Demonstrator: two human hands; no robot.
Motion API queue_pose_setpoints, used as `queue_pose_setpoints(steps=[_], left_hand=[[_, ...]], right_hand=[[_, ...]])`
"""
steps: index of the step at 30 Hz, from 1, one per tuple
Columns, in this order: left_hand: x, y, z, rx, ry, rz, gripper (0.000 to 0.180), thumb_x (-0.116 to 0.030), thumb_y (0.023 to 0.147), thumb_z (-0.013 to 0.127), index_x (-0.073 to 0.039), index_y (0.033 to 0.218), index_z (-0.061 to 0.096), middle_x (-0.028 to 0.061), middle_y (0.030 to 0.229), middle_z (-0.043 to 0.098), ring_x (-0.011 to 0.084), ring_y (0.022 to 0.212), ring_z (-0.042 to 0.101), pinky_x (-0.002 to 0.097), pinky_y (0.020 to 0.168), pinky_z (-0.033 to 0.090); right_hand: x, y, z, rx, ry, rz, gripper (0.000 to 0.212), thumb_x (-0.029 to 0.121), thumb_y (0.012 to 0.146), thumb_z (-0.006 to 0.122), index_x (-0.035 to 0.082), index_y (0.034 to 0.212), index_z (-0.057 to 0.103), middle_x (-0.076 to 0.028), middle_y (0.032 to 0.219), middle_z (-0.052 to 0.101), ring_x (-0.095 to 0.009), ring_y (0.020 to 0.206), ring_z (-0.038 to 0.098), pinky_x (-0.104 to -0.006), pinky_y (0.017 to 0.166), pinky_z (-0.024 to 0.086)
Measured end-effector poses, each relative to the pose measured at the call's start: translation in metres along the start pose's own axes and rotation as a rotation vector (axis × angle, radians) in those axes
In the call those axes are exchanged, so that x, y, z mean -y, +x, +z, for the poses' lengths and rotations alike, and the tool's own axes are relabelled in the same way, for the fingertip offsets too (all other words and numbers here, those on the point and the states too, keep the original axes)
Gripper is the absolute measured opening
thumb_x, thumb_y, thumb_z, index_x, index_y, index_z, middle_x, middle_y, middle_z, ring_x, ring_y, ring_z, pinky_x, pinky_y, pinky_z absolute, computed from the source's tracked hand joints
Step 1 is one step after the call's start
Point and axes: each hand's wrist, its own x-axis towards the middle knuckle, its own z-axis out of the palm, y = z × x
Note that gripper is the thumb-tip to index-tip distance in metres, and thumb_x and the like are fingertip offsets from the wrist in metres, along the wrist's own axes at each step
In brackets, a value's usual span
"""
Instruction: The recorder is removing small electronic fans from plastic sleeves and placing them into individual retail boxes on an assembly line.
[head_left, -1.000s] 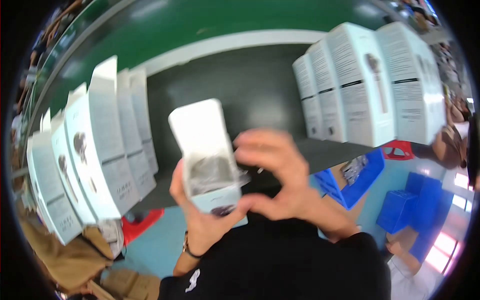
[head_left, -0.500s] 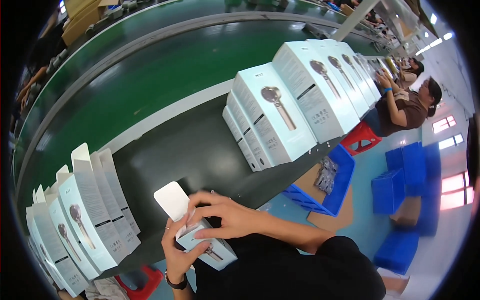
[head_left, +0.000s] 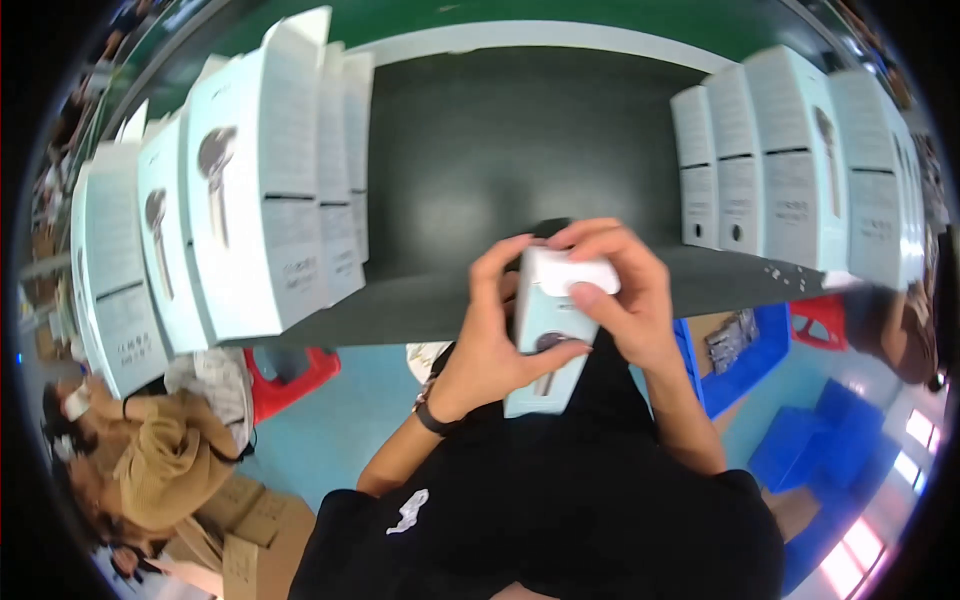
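A light blue carton (head_left: 530,397) with a picture of a round-headed handheld device on its front is held close to my body, slightly tilted. My left hand (head_left: 482,350) grips it from the left side, the thumb lying across the front. At its top, my right hand (head_left: 637,298) has its thumb on the white top flap (head_left: 568,270) and its fingers over the far edge. The flap lies bent over the top of the carton. Whatever is inside the carton is hidden.
Several similar cartons (head_left: 235,190) stand at the left of the dark table (head_left: 520,130), and more cartons (head_left: 790,170) at the right. A blue crate (head_left: 740,380) with bagged parts sits below the table at right. Red stools (head_left: 285,385) and a seated person (head_left: 175,450) flank me.
The carton's flap stood raised and my right fingers were at its open top; the flap is now folded down under my right hand. My view has swung, bringing the table square in front.
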Motion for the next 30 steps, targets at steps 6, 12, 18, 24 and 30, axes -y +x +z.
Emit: queue_pose_setpoints(steps=[6,12,18,24,30], left_hand=[[-0.005,-0.004,-0.006,0.058,0.229,0.003,0.115,-0.014,0.062,0.090,-0.009,0.147,0.012,0.0195,0.133,0.042,0.0308,0.121,0.050,0.0423,0.096,0.045],[-0.010,-0.003,-0.010,0.060,0.321,0.098,0.119,-0.015,0.061,0.091,-0.009,0.148,0.010,0.0203,0.136,0.041,0.0329,0.122,0.049,0.0436,0.100,0.042],[-0.007,-0.001,-0.009,0.095,0.208,0.042,0.115,-0.014,0.057,0.090,-0.011,0.148,0.019,0.0218,0.141,0.032,0.0396,0.131,0.035,0.0478,0.102,0.040],[-0.008,0.001,-0.006,0.084,0.210,0.002,0.111,-0.013,0.057,0.090,-0.012,0.146,0.023,0.0187,0.139,0.036,0.0399,0.130,0.036,0.0488,0.104,0.038],[-0.002,-0.001,-0.008,0.061,0.162,0.111,0.093,-0.004,0.061,0.088,-0.008,0.137,0.034,0.0188,0.141,0.036,0.0293,0.123,0.050,0.0418,0.097,0.047]], right_hand=[[-0.006,0.002,0.013,-0.101,-0.045,0.057,0.014,-0.003,0.084,0.063,-0.001,0.098,0.063,-0.015,0.108,0.062,-0.026,0.110,0.059,-0.0366,0.093,0.046],[-0.007,0.005,-0.004,0.146,0.021,0.005,0.015,-0.003,0.087,0.060,-0.003,0.099,0.069,-0.018,0.108,0.066,-0.029,0.113,0.059,-0.0388,0.093,0.048],[0.009,0.010,-0.005,0.144,0.086,0.167,0.015,-0.005,0.091,0.055,-0.007,0.104,0.064,-0.016,0.111,0.065,-0.018,0.102,0.062,-0.0301,0.087,0.050],[0.010,0.015,-0.017,0.243,-0.082,0.127,0.017,-0.002,0.092,0.053,-0.005,0.104,0.065,-0.017,0.108,0.066,-0.022,0.106,0.062,-0.0336,0.090,0.050],[0.012,0.023,-0.038,0.472,-0.057,0.146,0.020,0.001,0.091,0.054,-0.005,0.104,0.066,-0.020,0.118,0.061,-0.037,0.121,0.055,-0.0403,0.098,0.045]])
